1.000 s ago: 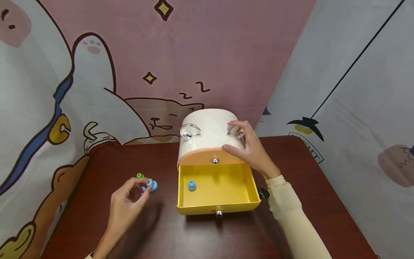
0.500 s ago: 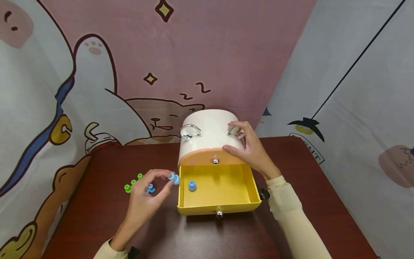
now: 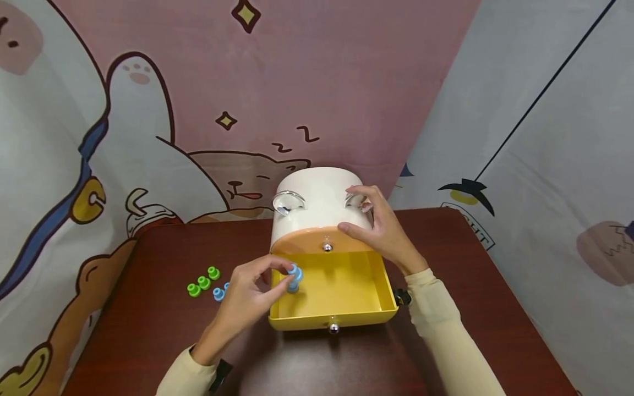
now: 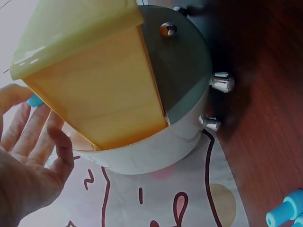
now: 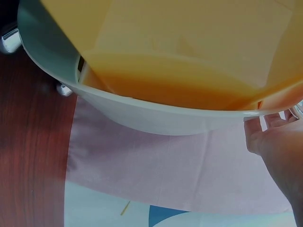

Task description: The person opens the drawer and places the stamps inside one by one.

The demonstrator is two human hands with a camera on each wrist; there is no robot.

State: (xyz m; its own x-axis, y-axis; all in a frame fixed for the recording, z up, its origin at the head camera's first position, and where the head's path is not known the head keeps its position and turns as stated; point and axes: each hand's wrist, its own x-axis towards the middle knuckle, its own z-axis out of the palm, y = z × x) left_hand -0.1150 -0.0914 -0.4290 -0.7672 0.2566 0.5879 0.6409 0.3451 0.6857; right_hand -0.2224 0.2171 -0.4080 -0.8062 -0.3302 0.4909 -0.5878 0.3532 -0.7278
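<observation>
Blue peg [image 3: 296, 271] is pinched by the left hand [image 3: 247, 297], the nearer one, over the left part of the yellow drawer [image 3: 342, 286], overlapping a second peg [image 3: 293, 287] there; its tilt is unclear. Rightward, the right hand [image 3: 385, 232] grips the white cabinet [image 3: 317, 192].

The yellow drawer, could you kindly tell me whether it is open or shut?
Open: the yellow drawer juts out from the white box, its inside showing.

Yellow drawer [image 3: 342, 289]: open from above, roomiest right of the standing blue peg [image 3: 293, 287].
Drawer's left side: left hand [image 3: 255, 289] crosses it.
Behind: white cabinet [image 3: 319, 187], right hand [image 3: 383, 231] against it.
Tabletop [image 3: 163, 253] left: green pegs [image 3: 203, 283] obstruct.
</observation>
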